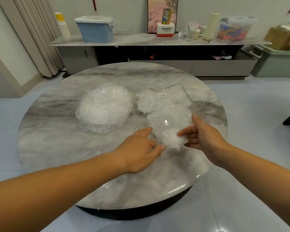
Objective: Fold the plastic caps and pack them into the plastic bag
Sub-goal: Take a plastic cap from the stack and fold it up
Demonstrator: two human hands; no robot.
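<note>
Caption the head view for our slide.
Left hand touches the plastic bag; right hand grips a bunched cap at its opening.

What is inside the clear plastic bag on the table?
Crumpled white plastic caps show through the plastic bag, from near its label down to the opening, where the right hand grips one. Their count is unclear; they overlap.

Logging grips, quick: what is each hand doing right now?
Left hand: open, fingers at the mouth of the plastic bag.
Right hand: holding a folded cap.
</note>
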